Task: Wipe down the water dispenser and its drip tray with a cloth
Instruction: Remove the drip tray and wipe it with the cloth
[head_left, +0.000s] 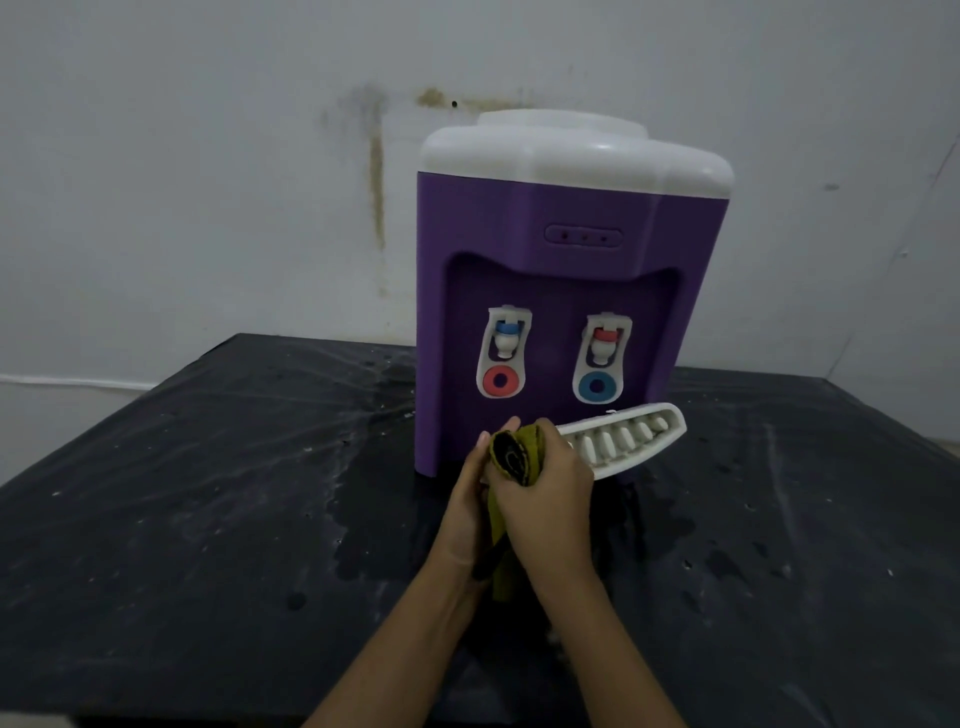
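Right hand (545, 499) curls its fingers round the bunched cloth (514, 454), while the left hand (465, 499) lays near-straight fingers, pressed together, against it. This looks like regathering the cloth between wipes. The next move likely calls for steadying the tilted drip tray (628, 439) at 2 o'clock, below the water dispenser (561, 249) at 12.

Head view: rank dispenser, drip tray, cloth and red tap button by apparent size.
Largest: dispenser
Next: drip tray and cloth, too close to rank; the cloth is bunched and partly hidden
Smallest: red tap button
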